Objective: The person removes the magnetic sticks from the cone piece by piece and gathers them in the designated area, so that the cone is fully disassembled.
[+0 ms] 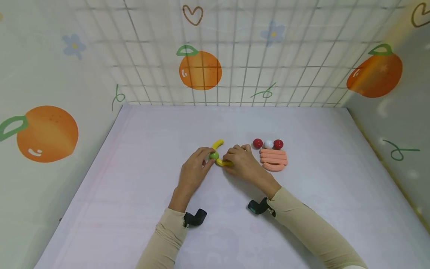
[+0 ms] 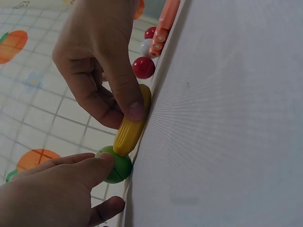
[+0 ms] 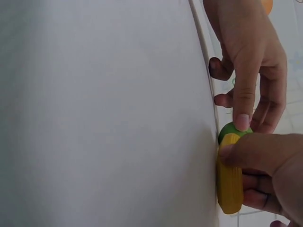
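Observation:
A small green ball (image 1: pixel 214 155) sits near the middle of the table, pinched between the thumb and fingers of my left hand (image 1: pixel 193 172). My right hand (image 1: pixel 244 163) grips a curved, ridged yellow stick (image 3: pixel 230 189) by thumb and fingers. Its near end meets the ball in the left wrist view. Behind the ball, a second curved yellow stick (image 1: pixel 217 144) stretches away from it along the tabletop. The right fingers cover part of the stick they hold.
To the right of my right hand, two red balls (image 1: pixel 257 143) flank a white ball (image 1: pixel 268 144) in a row. Several salmon-pink sticks (image 1: pixel 273 157) are lined up just below them. A printed fabric wall (image 1: pixel 231 52) with a grid pattern rises behind the table (image 1: pixel 134 209).

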A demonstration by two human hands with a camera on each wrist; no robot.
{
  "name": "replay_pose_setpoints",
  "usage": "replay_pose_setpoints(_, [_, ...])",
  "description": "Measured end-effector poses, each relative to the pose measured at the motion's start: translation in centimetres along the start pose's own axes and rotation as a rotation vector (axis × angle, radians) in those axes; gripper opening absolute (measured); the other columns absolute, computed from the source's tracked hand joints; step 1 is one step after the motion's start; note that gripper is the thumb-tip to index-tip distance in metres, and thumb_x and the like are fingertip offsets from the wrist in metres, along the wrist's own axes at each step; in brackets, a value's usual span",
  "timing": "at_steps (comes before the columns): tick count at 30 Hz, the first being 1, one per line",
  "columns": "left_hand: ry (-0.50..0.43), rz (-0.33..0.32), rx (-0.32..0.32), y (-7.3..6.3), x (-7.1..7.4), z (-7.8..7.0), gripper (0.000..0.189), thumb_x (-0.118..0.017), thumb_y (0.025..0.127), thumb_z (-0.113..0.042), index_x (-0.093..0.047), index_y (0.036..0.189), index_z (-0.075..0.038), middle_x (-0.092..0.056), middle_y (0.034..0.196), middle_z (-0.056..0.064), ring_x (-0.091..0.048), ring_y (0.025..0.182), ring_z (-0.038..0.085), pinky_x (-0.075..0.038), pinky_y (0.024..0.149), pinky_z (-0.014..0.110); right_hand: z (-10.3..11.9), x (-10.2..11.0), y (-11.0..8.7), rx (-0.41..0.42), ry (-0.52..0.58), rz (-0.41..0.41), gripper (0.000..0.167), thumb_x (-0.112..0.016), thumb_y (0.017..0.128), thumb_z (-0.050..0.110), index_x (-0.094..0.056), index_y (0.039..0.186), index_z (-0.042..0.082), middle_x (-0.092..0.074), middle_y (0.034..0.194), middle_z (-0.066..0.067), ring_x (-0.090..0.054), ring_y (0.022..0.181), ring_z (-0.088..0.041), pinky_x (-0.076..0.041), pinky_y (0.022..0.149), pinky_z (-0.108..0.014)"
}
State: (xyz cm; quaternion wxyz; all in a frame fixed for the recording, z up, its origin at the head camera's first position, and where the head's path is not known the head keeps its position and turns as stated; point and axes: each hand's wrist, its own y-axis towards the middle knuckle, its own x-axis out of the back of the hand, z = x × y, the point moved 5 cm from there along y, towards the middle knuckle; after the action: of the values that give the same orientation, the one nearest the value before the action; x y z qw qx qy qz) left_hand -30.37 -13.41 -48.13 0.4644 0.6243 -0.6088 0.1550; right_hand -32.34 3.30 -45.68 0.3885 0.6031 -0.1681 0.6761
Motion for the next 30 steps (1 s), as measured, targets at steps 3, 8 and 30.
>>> replay_pose_setpoints(3, [-0.001,-0.006,-0.006,0.0,-0.1,-0.1,0.033,-0.073,0.094,-0.027,-0.066,0.126,-0.022,-0.062,0.125,-0.008,-0.057,0.080,0.009,-0.046,0.059,0.026,0.1,0.1,-0.2,0.038,-0.012,-0.013,0.023,-0.087,0.079,0.021,-0.078,0.099,0.014,-0.069,0.098,0.001,-0.057,0.099,-0.020,-0.035,0.086,-0.046])
replay_pose_setpoints(8, [-0.004,-0.008,-0.016,0.1,-0.1,-0.2,0.034,-0.073,0.094,-0.027,-0.066,0.126,-0.021,-0.062,0.125,-0.009,-0.056,0.081,0.008,-0.046,0.059,0.026,0.3,0.6,-0.7,0.104,-0.026,-0.030,0.021,-0.086,0.078,0.021,-0.079,0.098,0.017,-0.070,0.098,0.003,-0.058,0.097,-0.018,-0.035,0.086,-0.047])
replay_pose_setpoints(30, [-0.022,-0.025,-0.010,0.0,-0.2,-0.1,0.034,-0.074,0.093,-0.025,-0.067,0.126,-0.022,-0.063,0.122,-0.009,-0.056,0.081,0.009,-0.046,0.059,0.028,-1.8,6.7,-6.2,0.064,0.074,-0.185,0.016,-0.085,0.079,0.016,-0.077,0.093,0.014,-0.069,0.094,0.004,-0.057,0.094,-0.019,-0.032,0.084,-0.049])
